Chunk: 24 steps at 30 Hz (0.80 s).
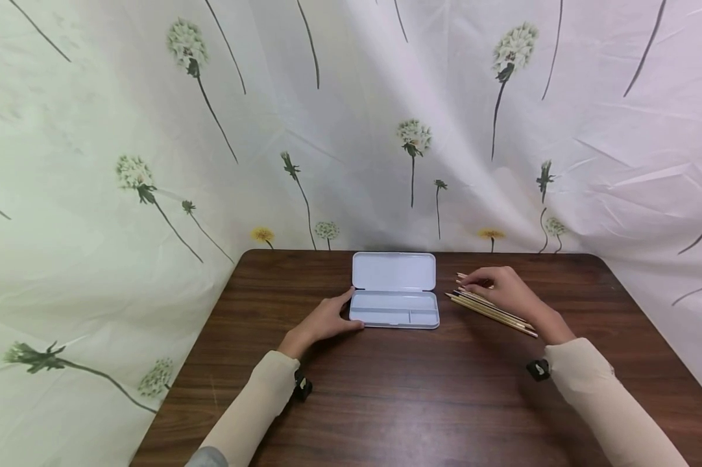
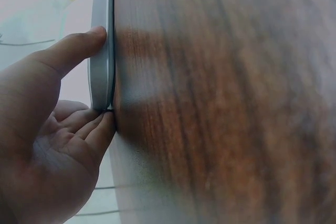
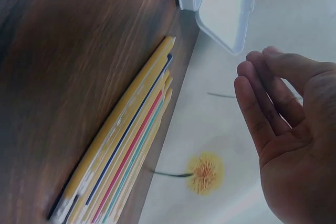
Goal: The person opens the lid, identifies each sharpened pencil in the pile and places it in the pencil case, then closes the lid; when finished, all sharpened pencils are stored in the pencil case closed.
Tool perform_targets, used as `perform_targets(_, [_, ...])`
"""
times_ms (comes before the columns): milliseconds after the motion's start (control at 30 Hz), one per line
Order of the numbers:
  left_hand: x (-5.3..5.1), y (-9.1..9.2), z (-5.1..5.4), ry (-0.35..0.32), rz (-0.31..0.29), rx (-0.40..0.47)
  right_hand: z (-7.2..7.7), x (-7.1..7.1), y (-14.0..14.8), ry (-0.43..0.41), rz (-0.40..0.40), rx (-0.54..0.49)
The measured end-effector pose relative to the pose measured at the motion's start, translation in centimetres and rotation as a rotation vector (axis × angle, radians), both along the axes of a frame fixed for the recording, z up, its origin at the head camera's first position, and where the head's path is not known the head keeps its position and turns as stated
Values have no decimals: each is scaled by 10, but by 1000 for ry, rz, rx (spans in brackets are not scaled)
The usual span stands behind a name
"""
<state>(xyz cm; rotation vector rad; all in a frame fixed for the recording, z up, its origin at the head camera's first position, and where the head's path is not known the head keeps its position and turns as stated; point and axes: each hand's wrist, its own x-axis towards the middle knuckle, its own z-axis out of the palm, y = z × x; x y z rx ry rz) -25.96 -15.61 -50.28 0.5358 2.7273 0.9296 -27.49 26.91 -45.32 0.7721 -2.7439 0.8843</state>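
Observation:
A pale pencil case (image 1: 393, 301) lies with its lid raised on the brown table, its tray divided into compartments. My left hand (image 1: 322, 319) holds its left end, thumb on the front wall and fingertips at the side; the left wrist view shows that hand (image 2: 58, 114) against the case (image 2: 100, 77). To the right of the case is a bunch of pencils (image 1: 491, 310). My right hand (image 1: 508, 292) hovers over their far side. In the right wrist view this hand (image 3: 294, 124) has gently bent fingers and nothing between them, apart from the pencils (image 3: 126, 140).
The dark wood table (image 1: 409, 402) reaches back to a white cloth (image 1: 351, 130) printed with dandelions. Black wrist devices sit at the left cuff (image 1: 302, 386) and the right cuff (image 1: 539, 370).

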Motion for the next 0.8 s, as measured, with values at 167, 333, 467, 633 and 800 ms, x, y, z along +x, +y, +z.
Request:
perform_targets(167, [-1, 0, -1, -6, 1, -2, 0, 9, 14, 19, -35, 9])
perform_targets(333, [-1, 0, -1, -7, 3, -1, -5, 18, 29, 16, -65, -8])
perform_targets(467, [-1, 0, -1, -5, 1, -4, -11, 27, 40, -1, -84, -7])
perform_targets(633, [0, 0, -1, -1, -7, 3, -22, 35, 52, -36, -141, 20])
perform_targets(800, [-2, 0, -3, -3, -4, 2, -33, 39, 58, -65, -184, 41])
